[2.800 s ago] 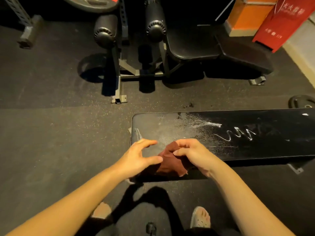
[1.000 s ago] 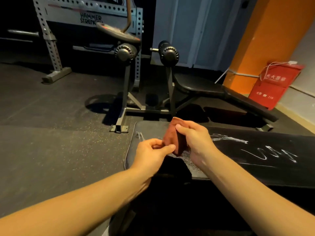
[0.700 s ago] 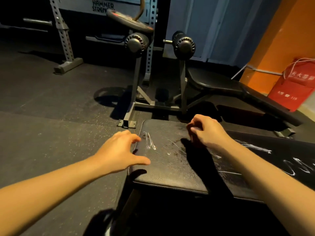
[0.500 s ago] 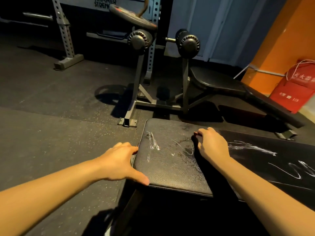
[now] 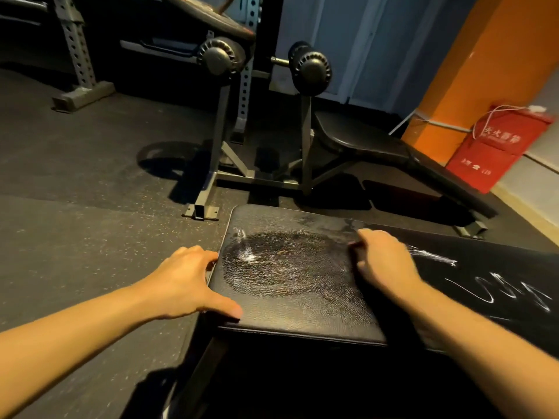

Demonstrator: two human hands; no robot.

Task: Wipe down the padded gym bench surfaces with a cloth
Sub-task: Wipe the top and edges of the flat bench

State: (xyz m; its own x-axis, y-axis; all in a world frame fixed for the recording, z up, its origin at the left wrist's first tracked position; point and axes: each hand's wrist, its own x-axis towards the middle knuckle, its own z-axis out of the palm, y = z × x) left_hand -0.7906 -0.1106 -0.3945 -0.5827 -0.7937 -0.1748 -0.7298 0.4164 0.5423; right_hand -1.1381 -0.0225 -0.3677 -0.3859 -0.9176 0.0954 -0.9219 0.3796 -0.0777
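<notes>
While the left hand (image 5: 187, 279) rests spread on the end of the bench pad (image 5: 290, 285) at lower centre, the right hand (image 5: 384, 261) lies curled on it, cloth unseen so its grip cannot be told, and a bunched cloth may smear the white marks (image 5: 508, 293) rightward.

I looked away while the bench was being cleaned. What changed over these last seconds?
The left hand let go of the red cloth and moved left to rest at the end of the bench pad. The right hand brought the cloth down onto the pad and rubbed; the cloth is now hidden beneath it. White marks near that end were smeared into a wiped patch. The squiggles farther right stayed.
</notes>
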